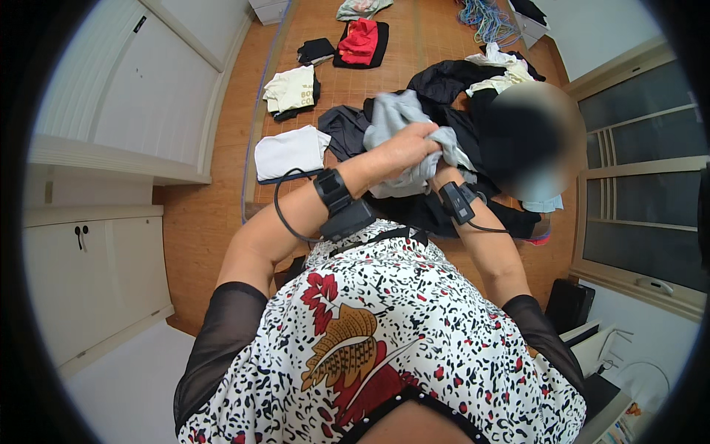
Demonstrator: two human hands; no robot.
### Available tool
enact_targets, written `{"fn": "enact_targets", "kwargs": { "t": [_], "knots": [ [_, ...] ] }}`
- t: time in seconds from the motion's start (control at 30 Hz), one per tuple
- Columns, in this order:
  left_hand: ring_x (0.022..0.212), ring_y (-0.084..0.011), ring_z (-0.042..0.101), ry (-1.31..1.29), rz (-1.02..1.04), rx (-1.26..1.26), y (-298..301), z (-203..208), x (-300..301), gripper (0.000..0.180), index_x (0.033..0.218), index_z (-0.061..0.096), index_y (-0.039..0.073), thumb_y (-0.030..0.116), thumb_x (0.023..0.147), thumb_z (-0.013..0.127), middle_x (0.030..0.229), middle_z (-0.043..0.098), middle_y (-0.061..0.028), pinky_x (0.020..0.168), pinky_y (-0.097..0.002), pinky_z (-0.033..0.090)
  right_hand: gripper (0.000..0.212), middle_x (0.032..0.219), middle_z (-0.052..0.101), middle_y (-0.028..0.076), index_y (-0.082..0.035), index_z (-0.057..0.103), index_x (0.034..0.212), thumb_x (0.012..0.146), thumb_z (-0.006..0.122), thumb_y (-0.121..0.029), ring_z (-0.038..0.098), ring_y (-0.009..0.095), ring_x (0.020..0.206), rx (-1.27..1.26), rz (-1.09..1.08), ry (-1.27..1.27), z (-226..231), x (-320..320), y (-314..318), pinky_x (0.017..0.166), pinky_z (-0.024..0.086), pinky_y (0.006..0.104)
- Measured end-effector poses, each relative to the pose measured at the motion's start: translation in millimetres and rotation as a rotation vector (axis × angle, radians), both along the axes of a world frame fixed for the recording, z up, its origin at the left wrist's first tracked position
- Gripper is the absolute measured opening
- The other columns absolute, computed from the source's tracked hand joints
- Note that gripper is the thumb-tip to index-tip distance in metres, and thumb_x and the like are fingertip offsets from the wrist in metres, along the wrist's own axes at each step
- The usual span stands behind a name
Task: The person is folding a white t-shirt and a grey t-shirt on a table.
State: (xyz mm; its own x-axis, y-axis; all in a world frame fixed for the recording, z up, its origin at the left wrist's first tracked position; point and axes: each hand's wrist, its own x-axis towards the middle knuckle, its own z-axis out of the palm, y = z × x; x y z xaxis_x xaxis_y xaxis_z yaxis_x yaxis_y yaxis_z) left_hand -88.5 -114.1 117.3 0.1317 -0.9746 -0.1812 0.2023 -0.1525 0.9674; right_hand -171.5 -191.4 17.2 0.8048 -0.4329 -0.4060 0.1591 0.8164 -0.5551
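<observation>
A light grey garment, bunched and partly smeared by motion, hangs in front of me above the clothes pile. My left hand is closed on its upper right part, the fingers wrapped into the cloth. Close by, on the right, my right hand grips the same cloth from below; folds and the left hand partly hide its fingers. Dark clothes lie loosely under and around the garment. Beside them on the left rests a folded white garment on top of a dark blue one. The garment's exact kind is not clear.
Folded cream clothes, a small black bundle and a red garment on black cloth lie farther off on the brown mat. Colored cords are heaped at the far right. A blurred patch covers the pile's right side. White cabinets stand left.
</observation>
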Motion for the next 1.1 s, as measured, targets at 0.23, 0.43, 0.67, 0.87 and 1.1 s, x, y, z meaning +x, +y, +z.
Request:
{"fn": "enact_targets", "kwargs": {
  "t": [0.23,0.43,0.67,0.87,1.1],
  "knots": [
    [0.086,-0.0203,0.059,-0.705,-0.061,-0.074,17.5,2.7,15.2,0.027,0.101,0.061,-0.001,0.004,0.075,0.069,0.089,0.061,-0.0103,0.077,-0.0287,0.045,0.027,0.101,0.055,0.009,-0.007,0.051,0.113,0.092,0.052,-0.023,0.055,0.019,0.090,0.020,0.126,-0.169,8.0,4.7,-35.0,0.083,0.047,0.0355],
    [0.085,-0.0208,0.060,-0.739,-0.051,-0.266,19.3,-13.8,33.7,0.018,0.097,0.066,0.002,0.004,0.079,0.064,0.092,0.064,-0.0073,0.076,-0.0305,0.047,0.021,0.093,0.056,0.007,-0.007,0.052,0.108,0.093,0.049,-0.020,0.055,0.017,0.083,0.071,0.074,-0.161,12.7,6.7,-32.1,0.082,0.047,0.0349],
    [0.088,-0.0131,0.061,0.348,-0.083,0.042,2.8,-8.3,26.7,0.028,0.106,0.060,0.001,0.025,0.093,0.056,0.097,0.065,-0.0048,0.080,-0.0308,0.050,0.015,0.083,0.057,0.005,-0.007,0.053,0.103,0.095,0.045,-0.017,0.055,0.014,0.073,0.231,0.147,-0.269,2.5,10.9,-23.7,0.080,0.047,0.0343],
    [0.074,-0.0137,0.065,0.212,0.244,0.170,10.5,2.1,62.0,0.030,0.101,0.062,0.002,0.030,0.091,0.058,0.087,0.066,-0.0068,0.065,-0.0280,0.054,0.014,0.072,0.055,0.004,-0.002,0.052,0.093,0.095,0.041,-0.009,0.053,0.014,0.062,0.250,0.355,-0.322,25.6,21.7,-14.0,0.076,0.048,0.0343],
    [0.099,-0.0109,0.054,0.423,-0.261,-0.093,4.7,15.2,13.5,0.038,0.116,0.055,0.001,0.024,0.087,0.065,0.110,0.059,-0.0037,0.087,-0.0257,0.044,0.036,0.130,0.050,0.005,-0.013,0.051,0.126,0.093,0.047,-0.029,0.047,0.018,0.119,0.123,-0.076,-0.262,2.0,11.7,-1.6,0.097,0.041,0.0292]
  ]
}}
